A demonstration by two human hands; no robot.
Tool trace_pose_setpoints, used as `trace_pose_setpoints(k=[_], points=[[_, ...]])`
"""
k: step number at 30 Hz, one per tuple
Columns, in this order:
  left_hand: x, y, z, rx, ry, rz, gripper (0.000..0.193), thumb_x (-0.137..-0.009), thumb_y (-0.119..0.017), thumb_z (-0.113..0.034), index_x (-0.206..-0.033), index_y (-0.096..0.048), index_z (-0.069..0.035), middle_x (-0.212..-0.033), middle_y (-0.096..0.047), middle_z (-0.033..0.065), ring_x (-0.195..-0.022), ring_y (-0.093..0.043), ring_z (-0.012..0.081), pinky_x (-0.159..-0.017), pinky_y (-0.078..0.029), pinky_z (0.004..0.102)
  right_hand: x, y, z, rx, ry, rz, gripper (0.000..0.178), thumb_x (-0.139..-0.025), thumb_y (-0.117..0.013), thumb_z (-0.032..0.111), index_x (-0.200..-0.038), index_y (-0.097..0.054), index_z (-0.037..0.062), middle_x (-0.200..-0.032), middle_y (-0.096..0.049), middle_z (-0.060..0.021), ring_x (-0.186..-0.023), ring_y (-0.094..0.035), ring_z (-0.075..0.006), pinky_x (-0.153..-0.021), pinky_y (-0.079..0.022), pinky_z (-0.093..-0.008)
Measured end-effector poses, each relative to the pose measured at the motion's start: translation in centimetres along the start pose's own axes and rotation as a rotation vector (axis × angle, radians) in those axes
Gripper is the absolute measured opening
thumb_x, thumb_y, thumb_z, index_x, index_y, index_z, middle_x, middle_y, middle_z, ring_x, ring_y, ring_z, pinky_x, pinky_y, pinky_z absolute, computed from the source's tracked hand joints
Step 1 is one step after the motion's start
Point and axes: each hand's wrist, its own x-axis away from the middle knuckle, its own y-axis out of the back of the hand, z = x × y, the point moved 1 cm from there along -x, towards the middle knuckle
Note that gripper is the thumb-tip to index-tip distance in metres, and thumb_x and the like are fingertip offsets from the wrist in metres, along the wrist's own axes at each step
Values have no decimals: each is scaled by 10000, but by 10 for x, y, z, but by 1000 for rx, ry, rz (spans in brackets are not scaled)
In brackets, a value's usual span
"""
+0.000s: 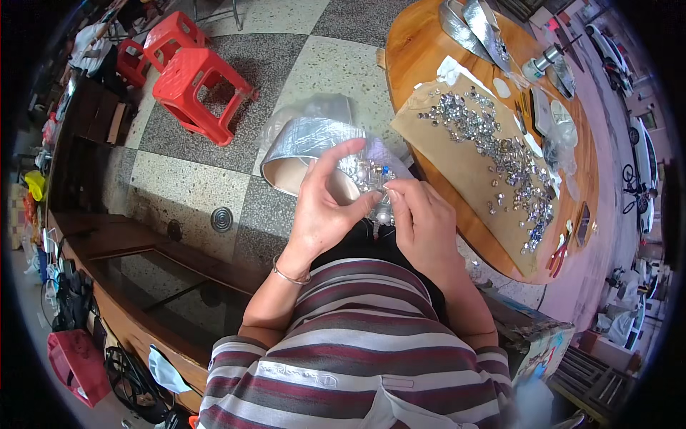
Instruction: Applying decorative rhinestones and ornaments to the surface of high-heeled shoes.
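Observation:
A wide, shiny silver band (314, 136), curved into a loop with a pale inner side, sits before my body above my lap. Clear and silvery gems with a bit of blue cover its near right part (375, 174). My left hand (318, 207) grips the band there, thumb on the gems and index finger stretched along the top; its other fingers are partly hidden. Close on the right, my right hand (425, 214) pinches thumb and index finger together at the edge of the gems. Whatever lies between those fingertips is too small to make out.
On the right, a wooden table (407, 50) bears brown paper (457, 161) strewn with loose gems (500, 143), silver strips (471, 32), a canister (543, 61) and red-handled pliers (557, 259). Red stools (196, 89) stand far left; a wooden cabinet (136, 286) is near left.

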Motion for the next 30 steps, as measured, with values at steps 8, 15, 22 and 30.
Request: trace_pose_setpoints(k=[8, 15, 22, 30], points=[[2, -3, -5, 117, -25, -11, 634, -636, -751, 35, -1209, -479, 22, -1182, -527, 82, -1118, -462, 160, -978, -330, 285, -1, 1, 0, -30, 63, -80, 138, -822, -572, 58, -957, -546, 54, -784, -621, -104, -697, -618, -268, -568, -477, -347], [3, 0, -7, 164, -46, -33, 606, -639, -727, 9, -1200, -503, -40, -1159, -536, 106, -1112, -483, 200, -965, -357, 308, -4, 6, 9, -24, 38, -74, 63, -847, -560, 65, -898, -579, 32, -763, -622, -102, -628, -609, -255, -545, -453, -314], [2, 2, -7, 164, -51, -24, 607, -639, -724, 19, -1202, -501, -33, -1175, -532, 100, -1129, -475, 194, -974, -352, 306, -5, 7, 11, 6, 65, -66, 67, -847, -562, 74, -899, -579, 36, -757, -621, -103, -639, -613, -262, -548, -456, -328], [2, 3, -11, 169, -45, -23, 627, -632, -735, 46, -1206, -486, 6, -1179, -529, 90, -1142, -454, 178, -989, -324, 300, -5, 8, 13, 64, 72, -47, 69, -841, -567, 75, -900, -577, 41, -752, -622, -101, -644, -613, -266, -547, -459, -335]])
